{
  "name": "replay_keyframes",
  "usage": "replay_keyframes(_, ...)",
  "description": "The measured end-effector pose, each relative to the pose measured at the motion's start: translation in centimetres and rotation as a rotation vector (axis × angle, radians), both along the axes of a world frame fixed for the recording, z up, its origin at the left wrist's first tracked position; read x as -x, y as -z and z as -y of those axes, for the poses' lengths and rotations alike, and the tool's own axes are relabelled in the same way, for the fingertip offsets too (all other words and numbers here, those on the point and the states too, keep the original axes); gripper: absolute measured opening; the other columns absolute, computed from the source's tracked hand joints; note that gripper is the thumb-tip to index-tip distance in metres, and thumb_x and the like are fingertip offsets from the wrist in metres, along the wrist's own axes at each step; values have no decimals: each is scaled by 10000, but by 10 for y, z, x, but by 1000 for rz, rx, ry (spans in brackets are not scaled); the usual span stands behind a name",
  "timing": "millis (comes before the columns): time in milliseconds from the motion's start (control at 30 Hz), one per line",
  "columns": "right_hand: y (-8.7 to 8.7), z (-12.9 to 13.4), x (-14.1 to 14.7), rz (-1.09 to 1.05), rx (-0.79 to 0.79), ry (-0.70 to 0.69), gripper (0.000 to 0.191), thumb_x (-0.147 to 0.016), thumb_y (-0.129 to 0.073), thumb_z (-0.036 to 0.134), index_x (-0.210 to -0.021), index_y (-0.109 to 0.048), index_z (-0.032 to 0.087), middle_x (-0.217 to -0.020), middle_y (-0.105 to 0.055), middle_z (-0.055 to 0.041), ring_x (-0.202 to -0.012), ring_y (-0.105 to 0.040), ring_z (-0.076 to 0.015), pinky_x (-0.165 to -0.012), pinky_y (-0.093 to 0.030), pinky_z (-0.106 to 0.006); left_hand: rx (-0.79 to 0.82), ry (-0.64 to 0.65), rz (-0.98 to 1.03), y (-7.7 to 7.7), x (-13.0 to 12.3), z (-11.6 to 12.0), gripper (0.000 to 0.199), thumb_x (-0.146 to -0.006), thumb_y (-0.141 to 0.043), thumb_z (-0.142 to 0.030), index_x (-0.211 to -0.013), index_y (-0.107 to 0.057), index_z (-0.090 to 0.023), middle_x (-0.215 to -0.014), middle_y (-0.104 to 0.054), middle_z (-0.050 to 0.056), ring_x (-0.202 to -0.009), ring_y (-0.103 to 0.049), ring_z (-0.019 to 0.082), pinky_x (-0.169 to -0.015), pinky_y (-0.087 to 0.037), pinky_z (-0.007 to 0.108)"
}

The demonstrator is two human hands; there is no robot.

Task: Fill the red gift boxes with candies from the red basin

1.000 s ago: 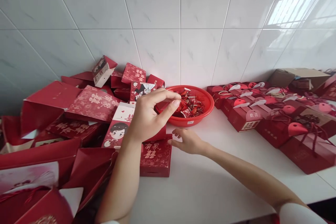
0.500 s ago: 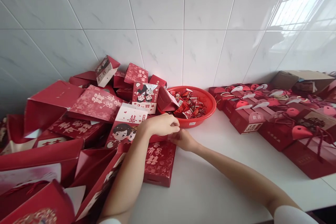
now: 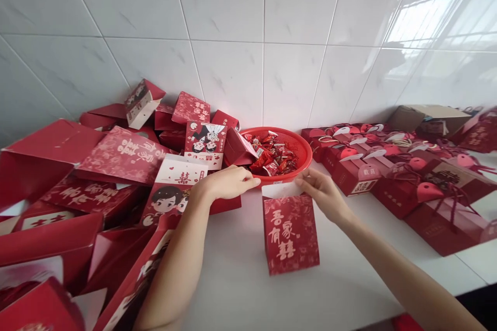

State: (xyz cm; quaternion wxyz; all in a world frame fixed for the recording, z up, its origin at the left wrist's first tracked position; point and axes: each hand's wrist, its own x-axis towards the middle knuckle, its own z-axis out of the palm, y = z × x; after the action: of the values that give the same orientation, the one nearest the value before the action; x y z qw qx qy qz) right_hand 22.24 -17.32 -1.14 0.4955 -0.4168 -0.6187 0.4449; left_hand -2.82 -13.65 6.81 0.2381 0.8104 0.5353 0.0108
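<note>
My right hand (image 3: 318,192) pinches the top edge of a red gift box (image 3: 292,238), thumb and fingers closed at its right corner. White and gold Chinese characters cover the box's front, and its pale top flap (image 3: 280,190) stands up. The box is upright over the white tabletop. To its left hovers my left hand (image 3: 229,182), slightly open with the fingers bent and nothing visible in it; it is apart from the box. Behind both hands, a red plastic basket (image 3: 303,152) contains red-wrapped sweets (image 3: 274,155).
Opened red boxes (image 3: 128,155) lie heaped on the left, against the tiled wall (image 3: 229,83). On the right stand rows of closed red boxes (image 3: 357,171) with cords and tabs. A brown cardboard box (image 3: 427,116) is at the back right.
The gift box has moved right and been tipped from lying flat to upright in my right hand. My left hand has come away from it. The view has shifted slightly right.
</note>
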Motion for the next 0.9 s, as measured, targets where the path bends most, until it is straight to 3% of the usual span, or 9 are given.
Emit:
replay_keyframes(167,-14,-2,-3,-124,-121,164,378,-823,-722,558,-797,-569,214,-720,-567,15,-647,-505,-130,-592,-422,-261,-143,157,307,1,-14,5,460,-948,-416,-578,-748,-592,-204,-710,-595,-1,-678,-532,172,-618,-357,263)
replay_keyframes(267,-10,2,7,-134,-151,132,348,-850,-706,536,-815,-573,217,-767,-577,4,-702,-526,-143,-635,-442,-268,-209,200,449,5,-23,5,435,-932,-480,-547,-779,-663,-183,-746,-637,11,-715,-550,173,-654,-393,259)
replay_keyframes(367,-4,6,15,-111,-112,40,359,-855,-688,557,-816,-571,220,-796,-593,-12,-741,-548,-162,-674,-464,-288,-207,212,444,7,-25,4,399,-919,-518,-492,-734,-665,-171,-706,-602,4,-700,-519,160,-640,-377,255)
replay_keyframes(500,0,6,17,-123,30,-36,396,-816,-703,594,-824,-560,225,-748,-592,-3,-685,-546,-161,-648,-461,-296,-60,221,346,6,-23,4,368,-928,-505,-478,-771,-659,-184,-672,-550,-24,-628,-454,135,-580,-318,252)
replay_keyframes(633,-7,-1,10,-62,70,-91,391,-796,-723,578,-793,-576,216,-727,-627,-2,-655,-571,-157,-634,-467,-293,20,240,286,6,-24,3,325,-925,-495,-457,-814,-647,-193,-700,-564,-25,-621,-456,136,-568,-305,257)
replay_keyframes(767,-28,-28,-3,27,-137,41,337,-829,-704,537,-795,-634,210,-786,-707,-39,-747,-643,-190,-727,-514,-325,-2,232,277,4,-26,3,328,-933,-466,-441,-748,-577,-193,-678,-519,-29,-600,-419,129,-566,-297,263)
replay_keyframes(900,-43,-81,-10,151,-308,158,256,-819,-701,458,-812,-650,207,-796,-719,-45,-784,-668,-212,-771,-523,-353,9,258,269,1,-25,6,351,-944,-435,-433,-687,-470,-197,-644,-450,-33,-598,-381,129,-556,-268,270)
